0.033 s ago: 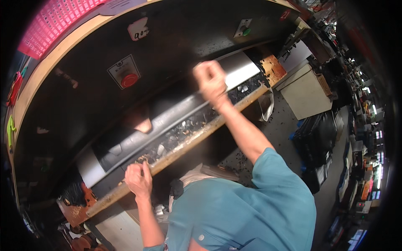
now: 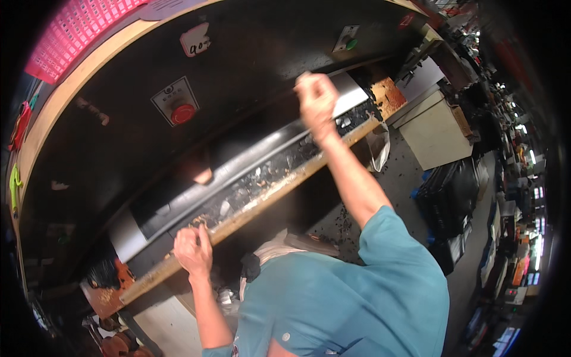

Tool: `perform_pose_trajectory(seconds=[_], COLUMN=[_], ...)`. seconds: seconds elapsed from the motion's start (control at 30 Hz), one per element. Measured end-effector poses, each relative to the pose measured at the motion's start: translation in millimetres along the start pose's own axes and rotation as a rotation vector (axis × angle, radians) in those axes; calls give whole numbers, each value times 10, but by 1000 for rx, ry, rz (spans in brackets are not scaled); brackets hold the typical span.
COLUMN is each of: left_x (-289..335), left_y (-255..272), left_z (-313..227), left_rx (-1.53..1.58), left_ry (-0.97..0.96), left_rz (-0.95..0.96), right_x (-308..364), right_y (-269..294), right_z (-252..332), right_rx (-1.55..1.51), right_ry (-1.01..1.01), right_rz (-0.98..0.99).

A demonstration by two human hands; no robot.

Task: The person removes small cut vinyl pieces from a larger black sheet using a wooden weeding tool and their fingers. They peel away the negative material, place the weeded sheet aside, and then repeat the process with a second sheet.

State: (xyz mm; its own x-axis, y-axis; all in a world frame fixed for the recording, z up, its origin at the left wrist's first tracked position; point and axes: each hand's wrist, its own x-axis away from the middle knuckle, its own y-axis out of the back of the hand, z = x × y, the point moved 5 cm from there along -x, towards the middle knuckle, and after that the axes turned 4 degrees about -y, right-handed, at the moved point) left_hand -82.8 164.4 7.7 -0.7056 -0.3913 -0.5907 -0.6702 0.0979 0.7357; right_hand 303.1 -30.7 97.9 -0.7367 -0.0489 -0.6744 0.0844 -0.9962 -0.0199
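Note:
My left hand [image 2: 193,251] is at the wooden rail [image 2: 256,205] along the front of a dark machine, near its left end. Its fingers are curled in and the thumb lies along them; anything inside is hidden. My right hand [image 2: 317,107] is raised farther right, in front of the long metal bar [image 2: 253,156]. It is closed like a fist and slightly blurred, and I cannot make out whether it holds something. Between bar and rail runs a trough with dark and pale scraps [image 2: 259,177]. A shiny metal plate [image 2: 351,94] lies beyond my right hand.
The black machine panel carries a red push button [image 2: 183,112] and a green button [image 2: 351,44]. A pink basket [image 2: 77,35] is at the upper left. To the right stand a pale box [image 2: 434,134] and black bags [image 2: 449,196]. Dark bits litter the floor.
My right hand has moved to the right and a little up, away from the metal bar's middle. My left hand has shifted slightly left along the rail.

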Motion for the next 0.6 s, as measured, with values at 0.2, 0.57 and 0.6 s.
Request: perform_pose_trajectory(seconds=[0.2,0.57,0.6], left_x=[-343,-535,-546], left_y=[-2,41,41], left_z=[180,172,181], left_rx=[-91,-134,-126], left_ry=[3,93,111], left_rz=[-86,-118,-119], right_x=[-1337,443,454], right_y=[983,743,724], right_z=[-277,-357,-448], right_rx=[387,614,626], right_ry=[0,265,155], right_rz=[-228,189,211])
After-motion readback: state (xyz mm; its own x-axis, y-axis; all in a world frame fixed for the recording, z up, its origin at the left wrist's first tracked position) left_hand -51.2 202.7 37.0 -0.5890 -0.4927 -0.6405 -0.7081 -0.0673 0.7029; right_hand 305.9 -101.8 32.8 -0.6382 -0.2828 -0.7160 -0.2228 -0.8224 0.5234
